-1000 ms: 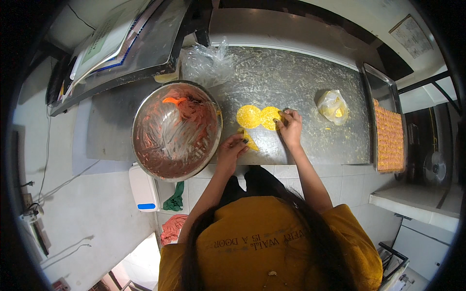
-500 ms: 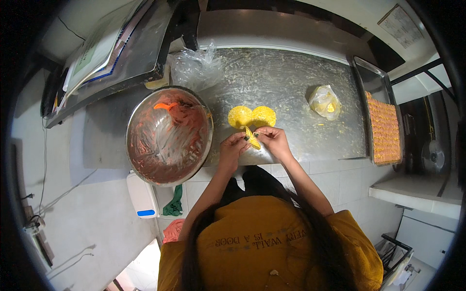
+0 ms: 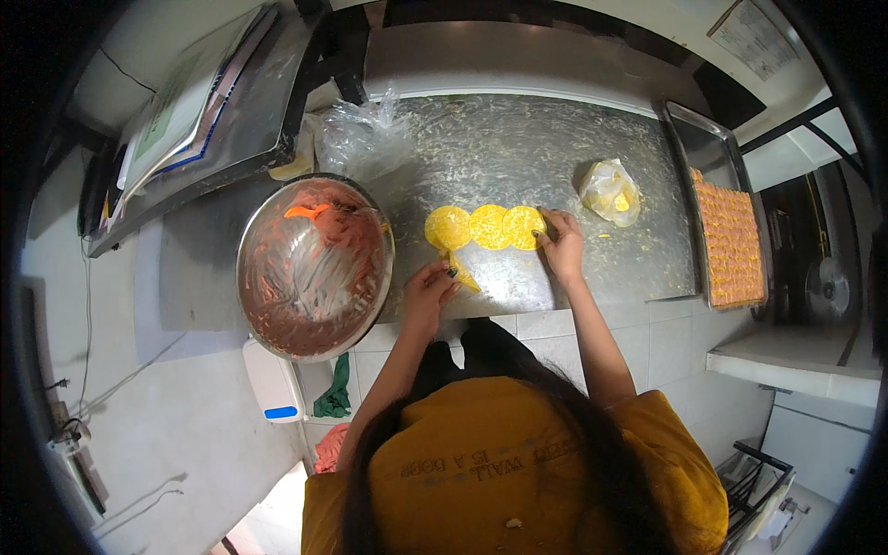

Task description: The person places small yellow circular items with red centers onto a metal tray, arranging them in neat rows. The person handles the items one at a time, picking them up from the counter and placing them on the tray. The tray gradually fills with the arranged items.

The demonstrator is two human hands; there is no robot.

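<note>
Three round yellow dough wrappers lie in an overlapping row on the metal table: a left wrapper (image 3: 446, 226), a middle wrapper (image 3: 487, 227) and a right wrapper (image 3: 520, 227). At the right wrapper's outer edge is my right hand (image 3: 565, 247), its thumb and fingers closed on the rim. My left hand (image 3: 428, 291) sits nearer the table's front edge, pinching a bent yellow wrapper stack (image 3: 462, 274). How many wrappers that stack holds cannot be made out. Its upper tip comes close to the left wrapper.
A large steel bowl (image 3: 252, 268) smeared with pink filling stands left, an orange scraper (image 3: 306, 212) inside. Behind it lies a clear plastic bag (image 3: 365, 139). Toward the right are a bag of yellow wrappers (image 3: 611, 193) and a tray (image 3: 680, 139) with rows of filled pieces (image 3: 729, 245).
My hands have parted. The right one has moved right with a wrapper, so three now lie in the row instead of two. My left hand has shifted slightly left and nearer with the stack.
</note>
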